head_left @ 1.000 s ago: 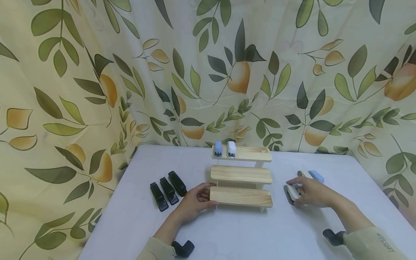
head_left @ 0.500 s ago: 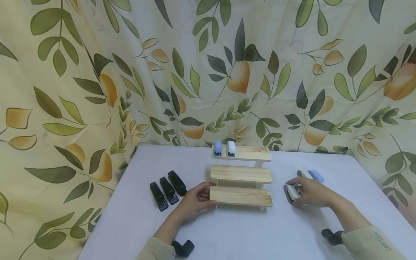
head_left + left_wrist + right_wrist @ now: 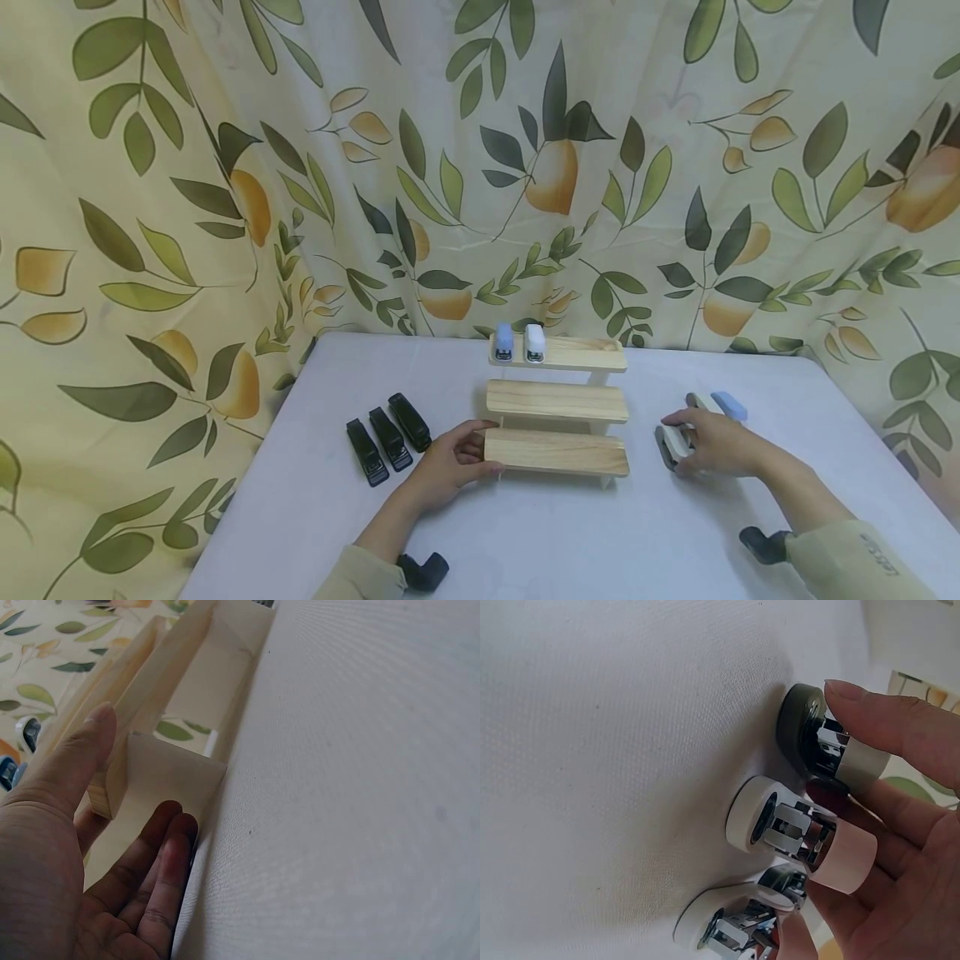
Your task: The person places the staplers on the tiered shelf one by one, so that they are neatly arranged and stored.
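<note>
My left hand (image 3: 452,467) grips the left end of the lowest board of a three-tier wooden display shelf (image 3: 555,454). In the left wrist view its thumb (image 3: 101,735) lies along the board's top side, with the other fingers beside the white support below. At the right of the table my right hand (image 3: 723,446) pinches a small stapler (image 3: 802,735) with a dark green base and a cream top, which sits low at the cloth. Two pink-and-cream staplers stand close by in the right wrist view, the nearer one (image 3: 802,836) right beside the fingers.
On the top tier stand a blue mini stapler (image 3: 503,342) and a white mini stapler (image 3: 535,343). Three black staplers (image 3: 386,439) lie in a row left of the shelf. A light blue stapler (image 3: 729,405) lies behind my right hand. A leaf-patterned curtain (image 3: 480,167) hangs behind the table.
</note>
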`<state>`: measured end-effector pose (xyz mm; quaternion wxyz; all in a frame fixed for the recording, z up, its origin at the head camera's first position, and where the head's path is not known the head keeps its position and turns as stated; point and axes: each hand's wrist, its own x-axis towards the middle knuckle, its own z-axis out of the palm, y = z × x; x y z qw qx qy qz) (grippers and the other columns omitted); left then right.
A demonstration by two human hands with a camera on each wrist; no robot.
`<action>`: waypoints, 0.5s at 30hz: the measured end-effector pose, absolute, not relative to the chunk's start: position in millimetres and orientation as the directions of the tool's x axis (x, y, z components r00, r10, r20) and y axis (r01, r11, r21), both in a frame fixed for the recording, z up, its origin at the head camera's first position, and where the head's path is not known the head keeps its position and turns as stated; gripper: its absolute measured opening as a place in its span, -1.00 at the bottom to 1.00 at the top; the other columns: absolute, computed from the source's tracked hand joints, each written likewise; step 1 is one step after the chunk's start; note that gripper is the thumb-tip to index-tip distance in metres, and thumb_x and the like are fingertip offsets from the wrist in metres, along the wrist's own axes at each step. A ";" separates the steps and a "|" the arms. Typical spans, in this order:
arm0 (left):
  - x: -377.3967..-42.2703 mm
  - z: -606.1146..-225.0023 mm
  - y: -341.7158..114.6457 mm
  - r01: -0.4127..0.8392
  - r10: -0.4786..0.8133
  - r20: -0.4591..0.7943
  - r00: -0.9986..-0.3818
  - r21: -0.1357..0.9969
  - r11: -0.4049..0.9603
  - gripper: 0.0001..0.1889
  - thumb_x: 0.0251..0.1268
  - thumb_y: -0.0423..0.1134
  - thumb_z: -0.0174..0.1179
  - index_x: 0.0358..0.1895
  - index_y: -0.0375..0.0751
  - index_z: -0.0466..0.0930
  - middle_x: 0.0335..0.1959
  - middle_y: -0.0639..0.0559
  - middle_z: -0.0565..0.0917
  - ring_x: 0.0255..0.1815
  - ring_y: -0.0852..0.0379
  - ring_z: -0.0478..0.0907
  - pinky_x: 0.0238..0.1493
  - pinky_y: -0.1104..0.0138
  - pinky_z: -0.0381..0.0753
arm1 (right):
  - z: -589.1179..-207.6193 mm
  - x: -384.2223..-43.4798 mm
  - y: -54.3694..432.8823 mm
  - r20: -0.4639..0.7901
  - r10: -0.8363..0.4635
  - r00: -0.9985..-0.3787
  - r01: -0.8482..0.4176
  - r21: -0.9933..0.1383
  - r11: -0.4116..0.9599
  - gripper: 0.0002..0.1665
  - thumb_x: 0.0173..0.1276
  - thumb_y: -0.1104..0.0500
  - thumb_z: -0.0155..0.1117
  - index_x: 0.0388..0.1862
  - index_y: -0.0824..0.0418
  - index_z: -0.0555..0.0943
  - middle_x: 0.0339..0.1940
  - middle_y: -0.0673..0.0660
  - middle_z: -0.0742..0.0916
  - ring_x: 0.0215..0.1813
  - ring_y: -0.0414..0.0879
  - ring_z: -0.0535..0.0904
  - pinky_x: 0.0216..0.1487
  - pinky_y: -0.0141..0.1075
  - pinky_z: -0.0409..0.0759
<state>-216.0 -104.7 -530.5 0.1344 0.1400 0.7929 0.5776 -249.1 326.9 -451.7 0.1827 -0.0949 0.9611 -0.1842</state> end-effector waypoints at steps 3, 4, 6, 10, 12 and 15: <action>-215.9 -531.0 -104.6 0.063 0.376 -0.054 -0.925 0.954 0.292 -0.37 0.23 0.05 0.49 0.37 0.36 0.49 0.05 0.12 0.64 0.02 0.17 0.65 0.09 0.45 0.66 | -453.0 -249.2 327.1 -0.308 -0.252 -0.917 -0.122 -0.386 0.914 -0.10 0.00 0.08 0.71 0.31 0.35 0.56 0.28 0.52 0.61 0.22 0.41 0.58 0.16 0.33 0.60; -216.0 -531.4 -104.6 0.065 0.376 -0.051 -0.925 0.955 0.290 -0.37 0.23 0.04 0.49 0.37 0.35 0.49 0.05 0.12 0.64 0.02 0.17 0.65 0.08 0.45 0.66 | -453.4 -249.1 327.2 -0.304 -0.253 -0.918 -0.124 -0.386 0.914 -0.10 0.00 0.07 0.71 0.31 0.35 0.56 0.27 0.51 0.61 0.21 0.40 0.58 0.16 0.33 0.60; -216.3 -531.9 -104.5 0.067 0.376 -0.047 -0.925 0.956 0.284 -0.37 0.23 0.04 0.49 0.38 0.33 0.49 0.04 0.11 0.64 0.02 0.16 0.65 0.08 0.44 0.66 | -454.1 -249.2 327.6 -0.300 -0.254 -0.920 -0.127 -0.384 0.915 -0.09 -0.01 0.05 0.72 0.30 0.34 0.56 0.27 0.50 0.62 0.21 0.38 0.59 0.15 0.32 0.60; -216.6 -531.8 -104.2 0.067 0.377 -0.045 -0.925 0.958 0.280 -0.36 0.23 0.03 0.50 0.39 0.30 0.49 0.04 0.11 0.63 0.01 0.16 0.65 0.07 0.43 0.67 | -454.6 -249.6 327.7 -0.302 -0.242 -0.922 -0.114 -0.385 0.916 -0.08 -0.01 0.03 0.72 0.31 0.33 0.56 0.26 0.49 0.62 0.21 0.38 0.59 0.14 0.32 0.61; -216.5 -531.3 -104.1 0.066 0.377 -0.048 -0.925 0.957 0.282 -0.35 0.23 0.03 0.50 0.39 0.29 0.49 0.03 0.10 0.63 0.00 0.16 0.65 0.07 0.43 0.67 | -454.5 -249.8 327.3 -0.306 -0.236 -0.923 -0.105 -0.387 0.916 -0.07 0.00 0.03 0.72 0.32 0.33 0.55 0.27 0.49 0.62 0.22 0.40 0.58 0.14 0.33 0.61; -216.3 -530.9 -104.1 0.066 0.377 -0.051 -0.925 0.955 0.291 -0.35 0.23 0.03 0.49 0.40 0.27 0.49 0.03 0.09 0.63 -0.01 0.17 0.65 0.06 0.44 0.67 | -454.5 -249.6 327.0 -0.301 -0.234 -0.925 -0.104 -0.391 0.914 -0.07 0.00 0.03 0.72 0.33 0.34 0.53 0.26 0.49 0.63 0.23 0.43 0.57 0.13 0.32 0.62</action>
